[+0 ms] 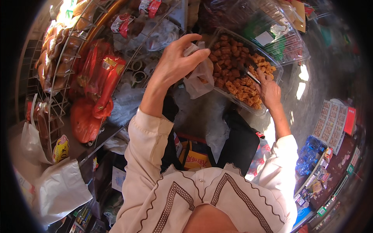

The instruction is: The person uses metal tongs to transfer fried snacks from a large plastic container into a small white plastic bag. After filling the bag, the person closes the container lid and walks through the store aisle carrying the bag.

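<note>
My left hand (183,59) grips the top of a thin, translucent plastic bag (201,83), thumb and index finger spread around its mouth. The bag hangs at the left edge of a clear plastic food box (274,68). Inside the box, brown glazed chunks (225,54) fill the left part and golden, knobbly fried-looking pieces (243,90) the right and front. Over the golden pieces, my right hand (268,89) is closed around a metal utensil (253,74). Its working end lies among the food, partly hidden, so I cannot tell whether it is tongs or a spoon.
A hinged-looking clear plastic lid (291,48) rises behind the box. On the left, a wire rack (59,84) holds packaged bread and red-wrapped goods (106,81). A white plastic bag (64,189) lies lower left. Small packets (316,186) line a shelf at right.
</note>
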`<state>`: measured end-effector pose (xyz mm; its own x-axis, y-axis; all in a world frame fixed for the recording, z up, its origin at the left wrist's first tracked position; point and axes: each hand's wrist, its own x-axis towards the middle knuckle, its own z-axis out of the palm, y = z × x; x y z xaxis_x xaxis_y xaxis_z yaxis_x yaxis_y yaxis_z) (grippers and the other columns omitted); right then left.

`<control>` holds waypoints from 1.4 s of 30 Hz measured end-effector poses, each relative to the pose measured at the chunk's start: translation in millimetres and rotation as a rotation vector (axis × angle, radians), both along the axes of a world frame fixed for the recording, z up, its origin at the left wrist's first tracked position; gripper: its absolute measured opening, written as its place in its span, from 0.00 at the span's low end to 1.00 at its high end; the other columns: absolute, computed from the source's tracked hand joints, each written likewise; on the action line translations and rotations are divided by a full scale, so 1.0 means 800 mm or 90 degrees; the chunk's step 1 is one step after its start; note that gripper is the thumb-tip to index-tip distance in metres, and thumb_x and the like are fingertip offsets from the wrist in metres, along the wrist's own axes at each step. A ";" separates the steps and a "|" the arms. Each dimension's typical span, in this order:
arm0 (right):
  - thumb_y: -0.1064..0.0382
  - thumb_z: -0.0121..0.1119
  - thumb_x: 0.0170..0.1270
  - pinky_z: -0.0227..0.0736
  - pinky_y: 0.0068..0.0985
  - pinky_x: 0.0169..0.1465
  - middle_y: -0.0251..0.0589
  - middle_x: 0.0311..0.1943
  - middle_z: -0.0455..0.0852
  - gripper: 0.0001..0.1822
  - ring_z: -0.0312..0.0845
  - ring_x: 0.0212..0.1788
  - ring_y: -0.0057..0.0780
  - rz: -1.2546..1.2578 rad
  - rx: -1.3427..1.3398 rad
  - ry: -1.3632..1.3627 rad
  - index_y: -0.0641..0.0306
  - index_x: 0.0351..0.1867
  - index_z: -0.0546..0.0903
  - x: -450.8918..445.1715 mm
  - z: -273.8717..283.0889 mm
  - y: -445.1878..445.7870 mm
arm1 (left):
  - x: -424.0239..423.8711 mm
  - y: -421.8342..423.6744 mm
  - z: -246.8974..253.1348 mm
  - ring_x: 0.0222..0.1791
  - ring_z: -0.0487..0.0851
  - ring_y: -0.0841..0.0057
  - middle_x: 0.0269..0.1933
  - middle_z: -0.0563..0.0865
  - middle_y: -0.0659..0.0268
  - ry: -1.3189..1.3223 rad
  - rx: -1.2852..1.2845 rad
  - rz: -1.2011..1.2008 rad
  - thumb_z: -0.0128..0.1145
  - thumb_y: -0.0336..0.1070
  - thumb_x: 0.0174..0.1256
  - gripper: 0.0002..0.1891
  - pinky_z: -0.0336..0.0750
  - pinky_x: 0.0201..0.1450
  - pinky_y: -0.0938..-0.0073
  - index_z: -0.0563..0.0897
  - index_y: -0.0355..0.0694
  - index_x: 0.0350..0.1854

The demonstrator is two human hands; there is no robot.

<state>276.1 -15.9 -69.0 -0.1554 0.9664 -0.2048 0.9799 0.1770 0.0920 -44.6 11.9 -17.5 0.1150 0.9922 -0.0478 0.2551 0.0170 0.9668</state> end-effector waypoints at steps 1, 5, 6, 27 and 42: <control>0.51 0.56 0.60 0.73 0.40 0.37 0.49 0.41 0.76 0.31 0.76 0.38 0.48 -0.038 0.001 0.010 0.59 0.62 0.65 -0.001 0.001 0.005 | 0.000 0.001 0.002 0.37 0.82 0.68 0.38 0.84 0.53 -0.001 -0.004 -0.006 0.62 0.50 0.51 0.31 0.75 0.39 0.69 0.76 0.33 0.54; 0.40 0.57 0.57 0.75 0.41 0.36 0.54 0.38 0.78 0.41 0.79 0.37 0.51 -0.048 0.125 0.013 0.73 0.60 0.64 0.002 -0.037 0.040 | 0.004 0.001 0.007 0.37 0.83 0.67 0.38 0.84 0.52 0.010 -0.002 -0.011 0.62 0.51 0.51 0.31 0.76 0.39 0.69 0.77 0.33 0.53; 0.38 0.56 0.57 0.75 0.41 0.38 0.56 0.38 0.78 0.41 0.79 0.36 0.53 -0.048 0.142 0.009 0.78 0.56 0.66 -0.006 -0.044 0.047 | 0.004 0.001 0.006 0.37 0.82 0.67 0.38 0.84 0.52 0.010 -0.005 -0.011 0.61 0.51 0.51 0.31 0.76 0.39 0.69 0.77 0.33 0.53; 0.53 0.54 0.61 0.72 0.44 0.40 0.48 0.37 0.80 0.22 0.78 0.38 0.51 -0.024 0.055 0.103 0.55 0.55 0.72 0.018 -0.053 0.027 | -0.002 -0.002 0.009 0.37 0.83 0.65 0.40 0.83 0.50 0.029 -0.004 0.007 0.61 0.50 0.50 0.31 0.76 0.38 0.69 0.76 0.33 0.54; 0.66 0.51 0.55 0.77 0.33 0.31 0.44 0.35 0.75 0.25 0.75 0.36 0.42 0.072 0.166 0.025 0.67 0.57 0.69 -0.086 -0.116 0.049 | 0.001 0.002 0.013 0.35 0.80 0.80 0.33 0.84 0.62 -0.090 0.016 0.098 0.62 0.42 0.55 0.24 0.73 0.40 0.79 0.77 0.30 0.51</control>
